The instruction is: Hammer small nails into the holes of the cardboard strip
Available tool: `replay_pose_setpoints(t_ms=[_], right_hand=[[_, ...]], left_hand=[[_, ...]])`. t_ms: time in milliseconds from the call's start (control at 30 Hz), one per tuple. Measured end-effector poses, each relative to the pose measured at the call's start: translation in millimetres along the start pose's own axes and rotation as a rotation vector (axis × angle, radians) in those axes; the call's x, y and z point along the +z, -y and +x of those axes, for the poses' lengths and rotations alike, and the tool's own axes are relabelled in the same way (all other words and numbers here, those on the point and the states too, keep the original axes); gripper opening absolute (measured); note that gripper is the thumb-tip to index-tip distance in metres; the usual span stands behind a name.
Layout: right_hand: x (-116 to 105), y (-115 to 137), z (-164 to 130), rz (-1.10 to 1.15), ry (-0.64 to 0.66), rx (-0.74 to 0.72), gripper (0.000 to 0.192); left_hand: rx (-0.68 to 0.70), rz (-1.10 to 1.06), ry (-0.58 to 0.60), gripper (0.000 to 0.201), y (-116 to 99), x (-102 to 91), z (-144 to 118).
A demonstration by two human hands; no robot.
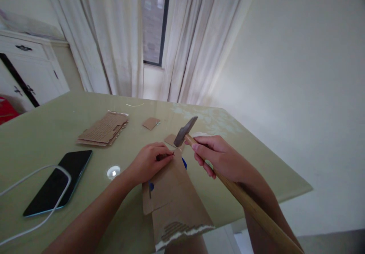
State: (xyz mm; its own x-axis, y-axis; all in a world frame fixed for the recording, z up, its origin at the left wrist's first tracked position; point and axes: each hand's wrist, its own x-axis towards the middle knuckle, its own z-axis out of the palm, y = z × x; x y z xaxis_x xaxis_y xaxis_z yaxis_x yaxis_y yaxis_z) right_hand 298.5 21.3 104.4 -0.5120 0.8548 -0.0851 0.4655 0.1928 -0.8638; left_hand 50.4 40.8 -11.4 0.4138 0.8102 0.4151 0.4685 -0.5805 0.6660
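My right hand [218, 156] grips a hammer by its wooden handle [256, 210], close under the dark metal head [185, 131], which hangs just above the table. My left hand [149, 162] pinches a small thin nail [168, 155] against the top edge of a large torn cardboard piece [173, 200] that lies at the table's near edge. The hammer head is a little above and to the right of the nail. Something blue [184, 163] peeks out from under the cardboard.
A pale green glass-topped table [256, 162] holds a stack of cardboard pieces [104, 130], two small cardboard scraps [151, 123], a black phone [58, 181] and a white cable [37, 197]. Curtains, a window and a white cabinet stand behind.
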Motion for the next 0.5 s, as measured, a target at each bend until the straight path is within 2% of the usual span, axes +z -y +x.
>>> replay_pose_setpoints(t_ms=[100,233,400,500], right_hand=[[2.2,1.9,-2.7,-0.006,-0.052,-0.009,0.039],[9.0,-0.9,-2.3,-0.103,0.01,0.04,0.041],[10.1,2.2,-3.5,-0.079,-0.098,-0.016,0.039],[10.7,1.8,-4.5,-0.099,-0.05,0.018,0.04]], left_hand=[[-0.011,-0.015,0.001,0.021,-1.4,-0.2,0.9],[-0.016,-0.042,0.003,0.022,-3.4,-1.2,1.4],[-0.006,-0.044,0.002,0.021,-3.3,-1.3,1.2],[-0.01,-0.042,0.002,0.021,-3.5,-1.1,1.8]])
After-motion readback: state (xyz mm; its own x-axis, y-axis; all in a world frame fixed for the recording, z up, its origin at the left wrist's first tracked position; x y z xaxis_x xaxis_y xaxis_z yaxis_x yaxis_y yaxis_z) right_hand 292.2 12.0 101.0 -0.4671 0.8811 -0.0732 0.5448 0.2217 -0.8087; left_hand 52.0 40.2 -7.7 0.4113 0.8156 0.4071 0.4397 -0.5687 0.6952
